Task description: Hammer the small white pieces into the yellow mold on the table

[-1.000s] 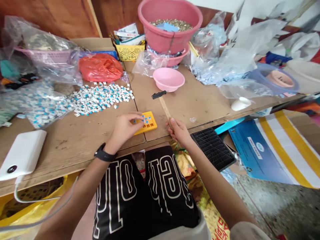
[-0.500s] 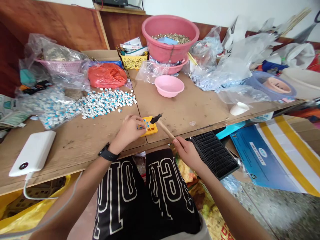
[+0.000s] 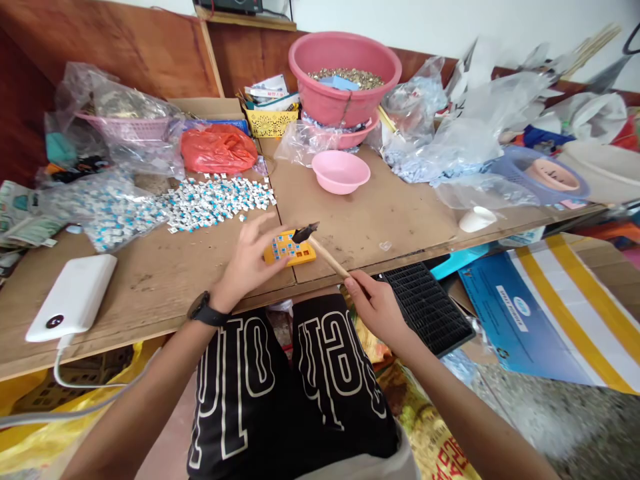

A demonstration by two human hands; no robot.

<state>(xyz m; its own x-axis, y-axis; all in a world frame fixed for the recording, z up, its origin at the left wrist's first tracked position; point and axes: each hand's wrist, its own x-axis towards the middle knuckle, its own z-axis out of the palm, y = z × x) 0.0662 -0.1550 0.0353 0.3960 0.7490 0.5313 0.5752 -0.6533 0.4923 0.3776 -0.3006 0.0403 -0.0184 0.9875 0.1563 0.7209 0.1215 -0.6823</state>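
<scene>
My right hand (image 3: 376,301) is wrapped round the wooden handle of a hammer (image 3: 327,257). Its dark head hovers over, or rests on, the right part of a yellow tray (image 3: 304,255) near the table's front edge; which of the two I cannot tell. Small blue-and-white pieces sit in the tray's slots, and a couple of slots at its right show dark brown. At the tray's left side is my left hand (image 3: 251,257), fingers spread, nothing visible in it. A heap of small blue-and-white pieces (image 3: 220,202) lies on the table beyond that hand.
A pink bowl (image 3: 341,172) stands mid-table, with a large pink basin (image 3: 345,80) of metal bits behind. A red plastic bag (image 3: 219,148) lies behind the heap. A white power bank (image 3: 73,297) with a cable is at left; a white cup (image 3: 477,219) lies at right.
My left hand has drawn back to the left from the tray and its fingers have spread, uncovering more pieces. The hammer head has shifted slightly left and its angle has changed.
</scene>
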